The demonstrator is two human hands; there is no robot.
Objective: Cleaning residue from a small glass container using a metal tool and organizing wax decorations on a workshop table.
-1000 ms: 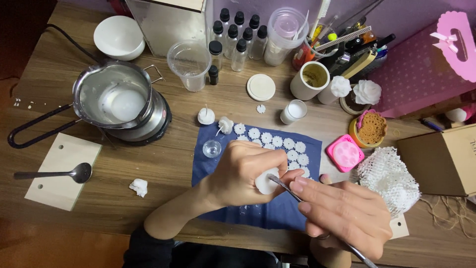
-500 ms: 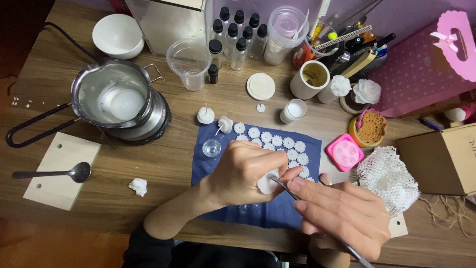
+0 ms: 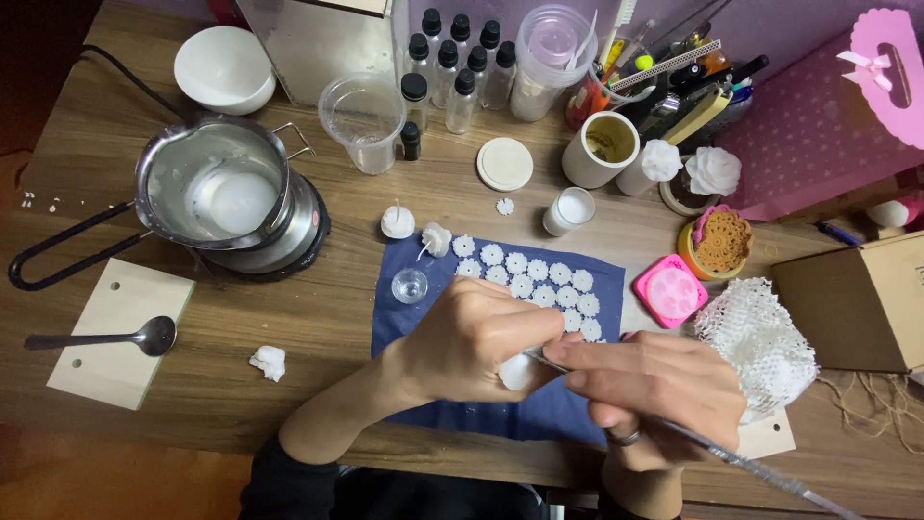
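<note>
1. The fingers [image 3: 500,332] of the left hand [image 3: 472,337] are curled together and clamped on a small white wax piece [image 3: 515,371], which peeks out just below the fingertips, over the near part of the dark blue cloth [image 3: 414,332].
2. The right hand [image 3: 659,380] is pinched shut on a thin metal tool [image 3: 731,457]; its shaft runs back past the wrist toward the table edge, and its tip lies right against the white piece, at the gap between the two hands.
3. As for progress, a good batch looks finished: rows of little white wax flowers [image 3: 534,279] are laid out on the far half of the cloth, just beyond the left knuckles. Two more white pieces with wicks [image 3: 414,226] stand at the cloth's far left corner, beside a small clear glass cup [image 3: 409,286].
4. What is left, I'd judge, is the piece in hand, which looks mid-shaping, and perhaps more after it: the metal melting pot [image 3: 212,183] on its burner to the left holds a pale disc of wax.
5. The pink silicone mould [image 3: 671,291] sits on the table just right of the cloth, well clear of the fingers, with white mesh netting [image 3: 760,342] beside it.
6. A spoon [image 3: 106,339] rests on a pale board at far left.
</note>
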